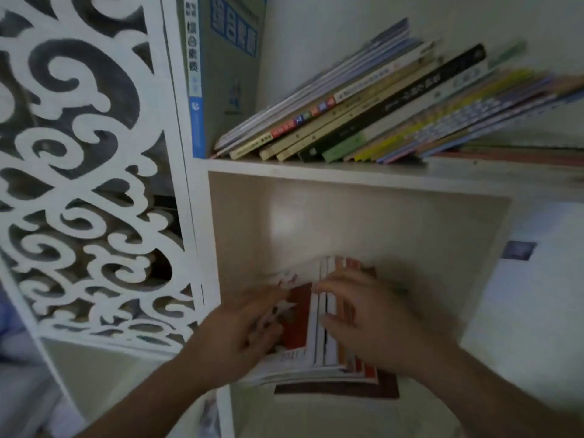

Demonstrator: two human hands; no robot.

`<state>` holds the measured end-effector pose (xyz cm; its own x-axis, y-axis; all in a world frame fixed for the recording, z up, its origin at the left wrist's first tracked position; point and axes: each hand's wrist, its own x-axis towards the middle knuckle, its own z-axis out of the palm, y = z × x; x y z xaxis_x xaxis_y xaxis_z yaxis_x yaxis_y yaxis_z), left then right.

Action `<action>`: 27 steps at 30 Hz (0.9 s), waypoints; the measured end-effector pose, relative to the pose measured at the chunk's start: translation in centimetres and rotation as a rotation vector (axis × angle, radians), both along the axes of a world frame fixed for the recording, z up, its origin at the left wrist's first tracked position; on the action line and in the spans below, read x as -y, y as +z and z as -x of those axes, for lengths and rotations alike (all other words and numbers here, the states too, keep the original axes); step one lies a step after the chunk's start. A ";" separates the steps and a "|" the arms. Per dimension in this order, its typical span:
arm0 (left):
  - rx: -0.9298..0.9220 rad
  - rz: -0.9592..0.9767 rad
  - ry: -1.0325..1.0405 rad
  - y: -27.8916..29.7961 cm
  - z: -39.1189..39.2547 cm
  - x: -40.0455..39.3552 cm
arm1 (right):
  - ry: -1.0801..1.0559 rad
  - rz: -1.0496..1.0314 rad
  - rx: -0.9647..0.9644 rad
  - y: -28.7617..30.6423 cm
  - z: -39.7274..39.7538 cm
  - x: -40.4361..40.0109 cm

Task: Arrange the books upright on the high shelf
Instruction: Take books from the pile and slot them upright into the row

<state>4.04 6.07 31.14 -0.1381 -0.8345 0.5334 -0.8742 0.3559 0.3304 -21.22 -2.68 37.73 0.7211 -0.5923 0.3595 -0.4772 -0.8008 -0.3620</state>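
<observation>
On the high shelf [316, 170], one grey-green book [227, 74] stands upright at the left wall. Several thin books [379, 109] lean steeply leftward beside it, almost lying down. In the compartment below, a stack of thin books [311, 327] with a red and white cover on top lies flat. My left hand [243, 330] rests on the left part of this stack, fingers spread over the cover. My right hand [369, 320] lies over the right part, fingers curled at the spines. The view is blurred, so I cannot tell the grip.
A white panel with cut-out scrollwork [88, 172] stands to the left of the shelves. A white upright [202, 248] divides it from the lower compartment. A pale surface with a small dark picture [518, 251] lies to the right.
</observation>
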 end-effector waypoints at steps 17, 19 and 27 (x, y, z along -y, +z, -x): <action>-0.029 -0.131 0.041 -6.1 2.2 -0.5 | -0.259 -0.351 0.467 -8.5 -0.9 -0.8; 0.011 -0.177 0.039 -5.0 4.1 -0.8 | -0.282 -0.617 0.642 -7.7 -0.8 -1.1; -0.711 -0.329 -0.058 -3.7 3.7 -1.6 | -0.316 -1.017 0.737 -7.1 1.5 0.8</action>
